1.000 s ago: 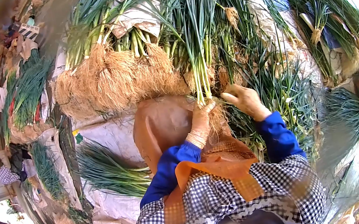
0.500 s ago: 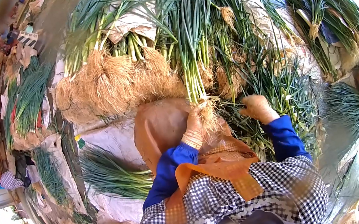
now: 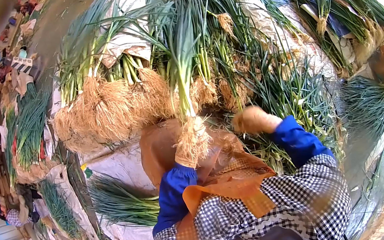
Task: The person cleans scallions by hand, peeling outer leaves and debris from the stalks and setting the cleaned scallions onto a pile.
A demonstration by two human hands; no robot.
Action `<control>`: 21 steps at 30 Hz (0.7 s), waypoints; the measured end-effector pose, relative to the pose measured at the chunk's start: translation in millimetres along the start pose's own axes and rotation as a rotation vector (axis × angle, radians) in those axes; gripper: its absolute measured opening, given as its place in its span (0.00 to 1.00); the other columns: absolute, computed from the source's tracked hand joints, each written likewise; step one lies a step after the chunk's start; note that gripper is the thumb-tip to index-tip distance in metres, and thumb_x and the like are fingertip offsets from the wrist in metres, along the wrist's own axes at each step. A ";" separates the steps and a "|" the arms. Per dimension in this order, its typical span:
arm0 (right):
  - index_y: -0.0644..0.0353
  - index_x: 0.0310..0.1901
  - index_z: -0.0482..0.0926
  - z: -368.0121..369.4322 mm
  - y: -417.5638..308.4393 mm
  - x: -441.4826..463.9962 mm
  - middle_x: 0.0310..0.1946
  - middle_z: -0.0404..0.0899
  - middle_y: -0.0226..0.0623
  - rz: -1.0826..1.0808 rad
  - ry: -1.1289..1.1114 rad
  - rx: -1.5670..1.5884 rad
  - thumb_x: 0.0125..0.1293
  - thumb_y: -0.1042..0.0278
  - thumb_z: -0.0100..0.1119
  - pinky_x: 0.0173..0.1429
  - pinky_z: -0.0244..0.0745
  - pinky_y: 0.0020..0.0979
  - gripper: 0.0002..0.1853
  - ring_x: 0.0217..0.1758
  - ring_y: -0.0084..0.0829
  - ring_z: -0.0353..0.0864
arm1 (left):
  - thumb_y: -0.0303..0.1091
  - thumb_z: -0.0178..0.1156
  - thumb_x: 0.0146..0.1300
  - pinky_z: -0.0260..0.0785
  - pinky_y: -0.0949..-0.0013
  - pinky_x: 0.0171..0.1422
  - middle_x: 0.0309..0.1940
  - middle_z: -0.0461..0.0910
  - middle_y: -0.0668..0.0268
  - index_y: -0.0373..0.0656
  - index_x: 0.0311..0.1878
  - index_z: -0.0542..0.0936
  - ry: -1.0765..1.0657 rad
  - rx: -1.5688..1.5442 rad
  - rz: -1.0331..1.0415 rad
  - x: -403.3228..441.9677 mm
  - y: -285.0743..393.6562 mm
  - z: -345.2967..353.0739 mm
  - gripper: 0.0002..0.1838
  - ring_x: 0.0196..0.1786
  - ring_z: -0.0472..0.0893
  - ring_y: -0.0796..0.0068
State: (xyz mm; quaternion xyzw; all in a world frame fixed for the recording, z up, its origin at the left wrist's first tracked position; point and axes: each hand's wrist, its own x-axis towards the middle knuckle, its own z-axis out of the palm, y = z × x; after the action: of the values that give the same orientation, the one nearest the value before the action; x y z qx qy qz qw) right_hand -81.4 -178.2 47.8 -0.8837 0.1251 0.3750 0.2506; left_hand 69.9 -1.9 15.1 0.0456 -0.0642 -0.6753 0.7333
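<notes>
From far away I see the left hand has moved the green onions leftward, and their roots now cover most of it.

Saw a grey-brown floor spread near the middle with creased white sheeting; found a bunch of scallions lying on that sheeting, with leaf tips toward the left; beyond, noted a row of scallions with shaggy tan roots turned nearer and green tops pointing away; at right, saw a tangled heap of greens and, farther over, a fanned bundle
</notes>
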 end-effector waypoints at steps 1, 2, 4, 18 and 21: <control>0.56 0.44 0.76 -3.7 12.2 12.3 0.44 0.78 0.35 0.093 0.391 -0.059 0.61 0.65 0.50 0.48 0.74 0.32 0.11 0.47 0.31 0.77 | 0.35 0.46 0.67 0.69 0.77 0.34 0.32 0.70 0.70 0.40 0.52 0.68 -0.007 0.000 -0.006 7.0 1.3 21.7 0.14 0.31 0.71 0.79; 0.55 0.45 0.77 -13.2 15.5 22.0 0.45 0.77 0.32 0.083 0.640 -0.181 0.60 0.62 0.51 0.53 0.71 0.34 0.13 0.51 0.33 0.74 | 0.34 0.49 0.65 0.69 0.77 0.34 0.32 0.71 0.70 0.40 0.51 0.69 0.031 0.122 0.052 15.8 3.0 43.4 0.14 0.31 0.72 0.79; 0.52 0.48 0.76 -11.3 36.8 60.6 0.50 0.74 0.29 -0.153 0.761 -0.510 0.61 0.58 0.51 0.66 0.57 0.39 0.16 0.62 0.33 0.63 | 0.30 0.57 0.59 0.71 0.76 0.38 0.32 0.76 0.67 0.39 0.48 0.72 0.121 0.259 0.091 32.0 9.4 41.9 0.14 0.33 0.76 0.77; 0.51 0.53 0.76 206.4 237.1 -129.4 0.59 0.69 0.39 0.882 -0.032 0.109 0.63 0.43 0.45 0.69 0.52 0.44 0.25 0.66 0.41 0.60 | 0.28 0.57 0.59 0.73 0.74 0.34 0.35 0.77 0.64 0.35 0.53 0.71 0.217 -0.008 -0.056 25.3 16.5 -28.0 0.18 0.32 0.77 0.75; 0.56 0.48 0.78 127.3 194.1 -119.2 0.49 0.75 0.43 0.972 0.234 0.024 0.61 0.56 0.49 0.56 0.67 0.36 0.18 0.53 0.40 0.74 | 0.27 0.57 0.59 0.73 0.77 0.36 0.35 0.76 0.68 0.37 0.57 0.67 0.149 -0.016 -0.023 23.6 15.0 -14.9 0.22 0.34 0.77 0.78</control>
State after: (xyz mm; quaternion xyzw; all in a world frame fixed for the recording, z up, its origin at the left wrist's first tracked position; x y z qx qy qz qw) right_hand -319.1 -269.6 -9.0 -0.7564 0.5541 0.3451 0.0414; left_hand 88.8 -24.4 3.5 0.0906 -0.0033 -0.6789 0.7286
